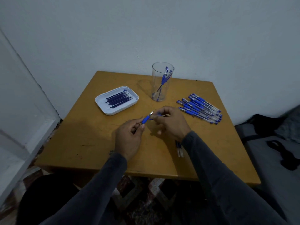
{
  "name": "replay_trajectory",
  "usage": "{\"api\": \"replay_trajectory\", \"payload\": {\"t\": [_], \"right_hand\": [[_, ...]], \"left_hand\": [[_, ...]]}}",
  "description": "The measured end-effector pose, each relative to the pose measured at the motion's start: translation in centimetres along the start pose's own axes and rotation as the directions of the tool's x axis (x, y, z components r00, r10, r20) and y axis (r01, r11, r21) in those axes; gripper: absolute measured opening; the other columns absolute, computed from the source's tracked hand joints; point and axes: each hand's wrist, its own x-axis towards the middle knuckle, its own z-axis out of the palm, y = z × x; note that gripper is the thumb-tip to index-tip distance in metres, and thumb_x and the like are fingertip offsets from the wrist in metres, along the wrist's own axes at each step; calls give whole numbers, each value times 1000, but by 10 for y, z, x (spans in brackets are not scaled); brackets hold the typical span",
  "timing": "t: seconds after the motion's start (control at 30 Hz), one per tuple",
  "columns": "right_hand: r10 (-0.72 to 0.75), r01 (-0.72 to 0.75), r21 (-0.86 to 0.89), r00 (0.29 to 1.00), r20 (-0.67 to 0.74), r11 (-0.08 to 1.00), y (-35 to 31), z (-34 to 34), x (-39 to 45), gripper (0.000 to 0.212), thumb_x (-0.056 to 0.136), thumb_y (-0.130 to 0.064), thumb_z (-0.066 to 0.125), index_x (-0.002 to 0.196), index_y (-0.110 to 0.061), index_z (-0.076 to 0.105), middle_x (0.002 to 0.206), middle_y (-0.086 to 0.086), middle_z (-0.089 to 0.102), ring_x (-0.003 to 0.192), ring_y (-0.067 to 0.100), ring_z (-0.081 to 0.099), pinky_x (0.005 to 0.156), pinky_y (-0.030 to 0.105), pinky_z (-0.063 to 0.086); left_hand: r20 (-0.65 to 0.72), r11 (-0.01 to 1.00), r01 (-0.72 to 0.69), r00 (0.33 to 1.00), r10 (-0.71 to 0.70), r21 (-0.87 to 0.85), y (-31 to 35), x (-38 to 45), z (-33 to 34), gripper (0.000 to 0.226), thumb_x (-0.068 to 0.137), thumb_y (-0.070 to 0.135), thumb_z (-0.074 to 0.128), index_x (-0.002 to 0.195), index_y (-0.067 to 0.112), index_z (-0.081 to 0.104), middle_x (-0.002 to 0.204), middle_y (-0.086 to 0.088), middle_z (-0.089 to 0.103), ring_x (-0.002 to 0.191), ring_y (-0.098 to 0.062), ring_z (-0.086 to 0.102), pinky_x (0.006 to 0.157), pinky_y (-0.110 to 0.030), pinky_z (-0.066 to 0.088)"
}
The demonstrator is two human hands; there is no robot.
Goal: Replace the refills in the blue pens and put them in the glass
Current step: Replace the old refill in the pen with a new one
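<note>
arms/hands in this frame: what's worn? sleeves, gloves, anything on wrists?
Both arms wear long dark grey sleeves of a soft, plain fabric with no visible print, reaching to the wrists. The left hand and right hand are bare: no gloves. No watch, ring or band shows. A small dark mark sits by the left cuff; the dim picture does not show what it is.

My tabletop [90, 143] is bare orange-brown wood with a few dark scuffs. At its far left sits a white tray [103, 108] of dark refills [119, 99]. To the tray's right, near the far edge, a clear glass [160, 95] stands upright with blue pens inside. On the right side a pile of pens [200, 108] lies fanned out. Nearer me, two used refills [179, 149] lie side by side, partly under my right sleeve.
</note>
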Motion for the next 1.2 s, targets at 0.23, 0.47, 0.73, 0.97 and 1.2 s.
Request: {"api": "replay_trajectory", "payload": {"t": [0.23,0.47,0.73,0.97,1.2], "right_hand": [[-17,41,296,996,-83,954,-4,-6,-6,25,95,-4,67,118,-6,57,93,17,74,63,20,66,46,34,58],[-123,146,193,985,-124,970,3,-2,-9,25,97,-5,65,122,-7,61,78,8,70,63,20,66,46,35,58],[-90,100,131,993,-79,986,8,5,-13,25,97,-9,67,120,-12,58,84,14,74,70,29,72,51,38,60],[-60,68,165,996,-59,984,9,5,-16,16,96,-4,66,111,-7,59,85,17,76,73,32,74,53,37,61],[-44,49,218,999,-30,975,7,7,-20,17,97,-3,65,111,-5,57,84,20,75,76,34,75,55,38,62]], "left_hand": [[27,1000,-25,999,25,15,1,-1,-1,28,93,12,69,119,22,73,97,13,71,86,-2,63,79,-19,52],[61,998,-51,997,50,30,2,-2,-1,27,92,9,70,117,18,73,99,15,69,88,3,63,78,-15,51],[84,996,-77,994,74,33,5,-3,-3,28,93,9,69,119,20,72,95,14,69,87,6,62,76,-7,47],[92,991,-95,992,86,90,3,-2,-4,26,90,8,72,116,15,74,94,11,71,86,3,62,74,-8,47],[114,988,-91,991,77,124,0,-2,-7,26,91,10,70,116,17,74,95,13,70,88,5,62,74,-6,45]]}}
